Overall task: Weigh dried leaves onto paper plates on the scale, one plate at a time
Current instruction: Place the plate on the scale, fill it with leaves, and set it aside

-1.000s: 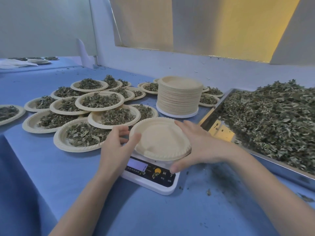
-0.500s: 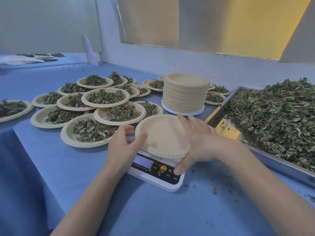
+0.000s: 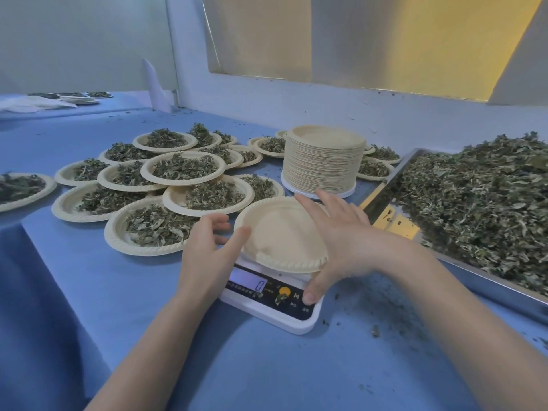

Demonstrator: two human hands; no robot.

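An empty beige paper plate (image 3: 278,232) lies on the white digital scale (image 3: 267,304), whose display reads 0. My left hand (image 3: 207,250) sits at the plate's left rim, thumb touching the edge, fingers loosely curled and holding nothing. My right hand (image 3: 335,238) lies over the plate's right side with straight fingers; its thumb presses the scale's panel at the right button. A heap of dried leaves (image 3: 480,203) fills a metal tray (image 3: 489,289) to the right.
A tall stack of empty plates (image 3: 323,161) stands behind the scale. Several filled plates (image 3: 184,170) overlap on the blue table (image 3: 118,292) to the left and behind. Leaf crumbs dot the cloth right of the scale. More plates lie far left.
My right thumb has slid down onto the scale's right button and the display now shows 0. The left hand stays at the plate's left rim.
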